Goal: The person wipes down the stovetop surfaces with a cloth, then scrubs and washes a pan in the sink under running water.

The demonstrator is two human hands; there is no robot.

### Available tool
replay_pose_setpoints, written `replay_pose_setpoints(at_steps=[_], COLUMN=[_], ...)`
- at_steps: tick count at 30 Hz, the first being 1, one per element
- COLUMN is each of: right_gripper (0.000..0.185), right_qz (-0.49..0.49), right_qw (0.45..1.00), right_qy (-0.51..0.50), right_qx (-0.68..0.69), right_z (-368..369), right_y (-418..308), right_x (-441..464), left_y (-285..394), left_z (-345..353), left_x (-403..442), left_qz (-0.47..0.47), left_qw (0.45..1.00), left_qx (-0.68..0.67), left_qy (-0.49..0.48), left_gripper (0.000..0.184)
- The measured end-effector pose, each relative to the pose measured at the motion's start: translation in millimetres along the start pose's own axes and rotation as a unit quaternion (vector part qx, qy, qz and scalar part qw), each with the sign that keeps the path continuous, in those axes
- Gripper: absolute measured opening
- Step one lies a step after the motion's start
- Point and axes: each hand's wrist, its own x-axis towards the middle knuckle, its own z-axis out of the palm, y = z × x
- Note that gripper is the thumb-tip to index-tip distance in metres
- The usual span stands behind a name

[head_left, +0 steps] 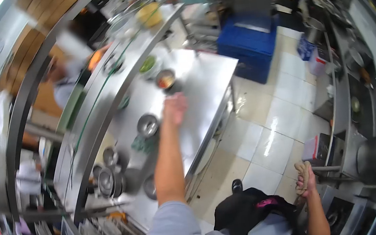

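My left hand (pixel 175 108) is stretched over the steel table (pixel 201 110), close to a small metal bowl (pixel 165 79) with red and pale food in it. Motion smears its fingers, so whether it touches the bowl cannot be made out. A second metal bowl (pixel 148 125) stands left of my forearm, beside a green cloth (pixel 142 144). Low on the right, near the stove side, my right hand (pixel 309 184) is closed around a bunched beige cloth (pixel 303 174).
A steel shelf (pixel 124 73) runs above the table's left side. Stacked metal bowls (pixel 108 181) and a container of chopped greens (pixel 147 65) are nearby. A blue bin (pixel 248 49) stands beyond the table. Cooking counters line the right; other people are at the back and left.
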Motion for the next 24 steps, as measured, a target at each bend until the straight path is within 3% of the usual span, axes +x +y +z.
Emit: replay_pose_setpoints(at_steps=[1,2,3,5,6,7,8,9,11,13,14,15,16,17,18,19,21,22,24], right_gripper=[0.062,0.065,0.068,0.066,0.065,0.062,0.060,0.058,0.055,0.053,0.053,0.052,0.053,0.054,0.056,0.058,0.058,0.058,0.059], right_qz=[-0.042,-0.087,-0.073,-0.091,-0.139,-0.181,-0.216,-0.245,-0.286,-0.328,-0.372,-0.412,-0.410,-0.404,-0.392,-0.382,-0.403,-0.402,-0.308], right_qw=[0.995,0.979,0.978,0.970,0.964,0.959,0.952,0.947,0.930,0.911,0.879,0.842,0.843,0.846,0.836,0.823,0.734,0.732,0.680], right_qy=[0.059,0.144,0.166,0.208,0.207,0.219,0.213,0.195,0.211,0.226,0.271,0.316,0.321,0.327,0.365,0.402,0.546,0.550,0.617], right_qx=[-0.062,-0.111,-0.101,-0.090,-0.088,-0.014,0.031,0.067,0.091,0.109,0.129,0.147,0.132,0.119,0.120,0.120,-0.017,-0.018,-0.252], right_z=[10.7,40.2,14.3,-0.4,-12.6,-35.8,-63.3,-84.4,-101.0,-117.6,-130.3,-145.7,-160.7,-177.6,-219.2,-258.8,-273.2,-292.6,-311.4], right_y=[-15.0,-44.4,-58.4,-99.1,-116.8,-135.2,-159.1,-187.5,-257.7,-339.8,-376.2,-413.0,-453.3,-492.8,-531.2,-569.3,-641.5,-674.9,-732.4], right_x=[1.3,-11.7,-3.5,-12.8,-11.1,5.8,27.2,42.0,66.6,98.8,117.1,129.7,135.5,140.8,161.5,180.7,177.6,180.3,177.4], left_y=[23.8,33.9,43.5,12.0,-2.5,-30.8,-67.8,-100.4,-166.3,-223.8,-249.5,-261.8,-263.7,-268.2,-271.7,-285.0,-313.0,-327.3,-355.6], left_z=[-14.6,-8.2,0.3,73.9,110.7,103.3,98.4,80.3,41.9,22.0,-6.6,-32.2,-45.5,-34.2,-28.6,-15.1,13.5,28.2,54.8], left_x=[34.1,50.9,68.9,55.6,39.5,44.7,51.2,54.0,53.0,29.1,17.5,9.8,-6.3,-14.2,-35.0,-41.7,-29.0,-11.7,35.2], left_qz=[0.044,0.082,0.125,0.115,0.068,0.040,0.007,-0.011,-0.042,-0.059,-0.050,-0.109,-0.177,-0.302,-0.394,-0.451,-0.502,-0.511,-0.513], left_qw=[0.994,0.977,0.944,0.976,0.976,0.963,0.950,0.940,0.896,0.861,0.876,0.851,0.754,0.711,0.627,0.583,0.544,0.535,0.530], left_qx=[0.031,0.156,0.276,0.187,0.205,0.267,0.309,0.340,0.440,0.503,0.480,0.514,0.632,0.633,0.671,0.675,0.672,0.671,0.672], left_qy=[-0.097,-0.120,-0.134,0.000,0.012,0.017,0.038,-0.030,-0.049,-0.040,0.006,-0.006,-0.010,-0.055,-0.035,-0.025,-0.029,-0.039,-0.065], left_gripper=[0.037,0.034,0.032,0.053,0.066,0.067,0.064,0.050,0.024,0.024,0.018,0.026,0.045,0.076,0.073,0.069,0.063,0.060,0.055])
